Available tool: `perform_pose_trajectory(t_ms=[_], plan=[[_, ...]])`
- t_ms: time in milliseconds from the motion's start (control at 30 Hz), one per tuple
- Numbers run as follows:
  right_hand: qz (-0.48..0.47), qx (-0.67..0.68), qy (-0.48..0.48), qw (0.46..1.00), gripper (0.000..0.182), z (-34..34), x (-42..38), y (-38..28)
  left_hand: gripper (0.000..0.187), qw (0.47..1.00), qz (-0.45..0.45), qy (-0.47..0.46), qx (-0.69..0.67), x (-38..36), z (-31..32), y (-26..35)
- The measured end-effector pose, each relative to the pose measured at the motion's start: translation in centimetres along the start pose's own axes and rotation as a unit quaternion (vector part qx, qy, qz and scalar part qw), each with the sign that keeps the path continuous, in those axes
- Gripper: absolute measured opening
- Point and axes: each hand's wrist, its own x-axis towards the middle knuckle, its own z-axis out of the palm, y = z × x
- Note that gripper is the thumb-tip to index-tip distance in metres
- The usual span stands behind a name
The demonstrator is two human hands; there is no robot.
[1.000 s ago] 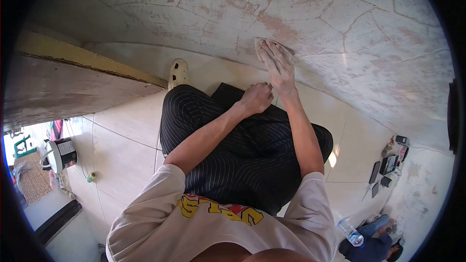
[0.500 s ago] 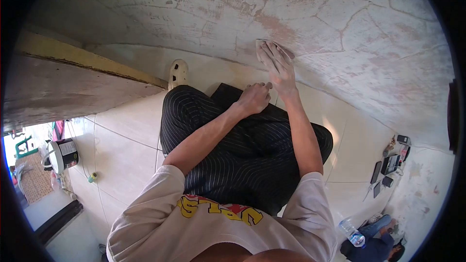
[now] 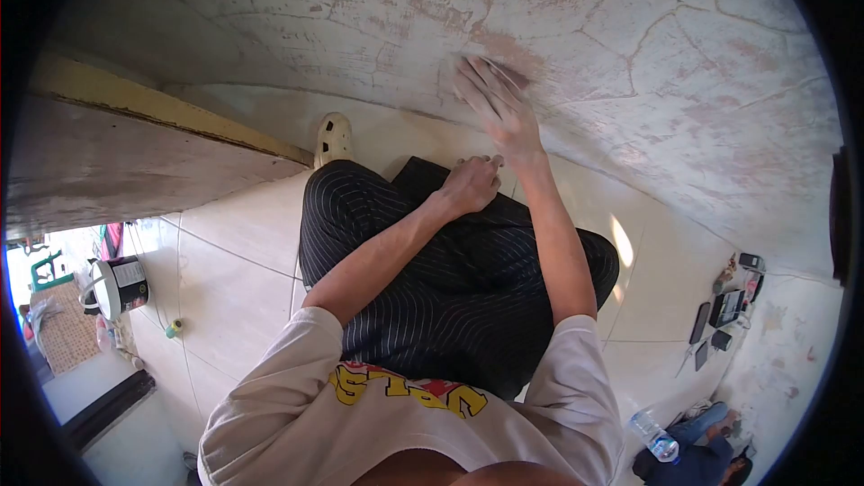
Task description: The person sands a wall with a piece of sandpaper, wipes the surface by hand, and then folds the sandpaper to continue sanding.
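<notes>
pressing one sheet (image 3: 516,78) against one cracked wall (image 3: 621,27), one right hand (image 3: 499,110)

Right fingers (image 3: 482,83) blurred; sheet (image 3: 516,76) beneath them mostly hidden; bucket print (image 3: 133,281) too small to read.

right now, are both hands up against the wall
No, only the right hand is up against the wall; the left hand is down by the pinstriped trousers.
</notes>
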Motion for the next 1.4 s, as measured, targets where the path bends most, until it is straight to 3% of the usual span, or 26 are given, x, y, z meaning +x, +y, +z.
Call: perform_pose_trajectory(t_ms=[133,267,433,500,600,700,833,1033,1100,1233,1300,1400], plan=[[0.016,-0.031,0.006,0.999,0.038,0.5,-3.8,0.3,0.036,1.000,0.003,-0.028,-0.006,0.0,0.3,-0.3],[0.040,-0.009,0.005,0.999,0.037,0.0,-3.5,-0.1,0.030,1.000,0.013,-0.022,-0.014,0.2,0.2,0.2],[0.032,0.004,-0.034,0.999,0.036,-1.4,2.3,-1.8,0.031,0.999,0.053,0.005,-0.005,0.8,2.3,-1.4],[0.038,0.042,0.013,0.998,0.041,-0.4,3.3,-2.0,0.032,0.998,0.053,-0.033,-0.016,0.6,1.2,-1.6],[0.011,0.013,0.000,1.000,0.037,0.2,0.5,-0.5,0.027,1.000,0.010,-0.007,0.022,-0.3,-0.2,-0.1],[0.017,-0.004,0.044,0.999,0.040,1.2,-3.3,0.4,0.026,0.999,0.036,0.021,-0.014,-0.1,0.2,-0.3],[0.041,-0.001,0.032,0.999,0.043,0.6,-4.0,0.1,0.025,1.000,0.019,-0.005,0.005,-0.1,0.4,0.1],[0.043,0.029,-0.010,0.999,0.046,-0.7,1.0,-1.5,0.026,0.998,0.029,-0.055,0.009,0.8,1.2,-0.7],[0.059,0.060,-0.011,0.996,0.045,-0.6,2.3,-2.0,0.025,0.996,0.051,0.004,-0.073,0.4,0.8,-0.7],[0.047,0.027,-0.010,0.998,0.045,0.7,-0.5,-0.6,0.025,0.999,0.021,-0.044,0.008,0.4,0.9,-1.1],[0.032,0.034,0.028,0.999,0.044,1.4,-2.7,0.2,0.024,0.999,0.030,0.022,-0.023,-0.3,0.1,-0.1],[0.024,-0.003,0.011,1.000,0.045,1.6,-4.3,0.4,0.023,0.999,0.020,0.008,-0.032,-0.3,-0.1,0.3]])
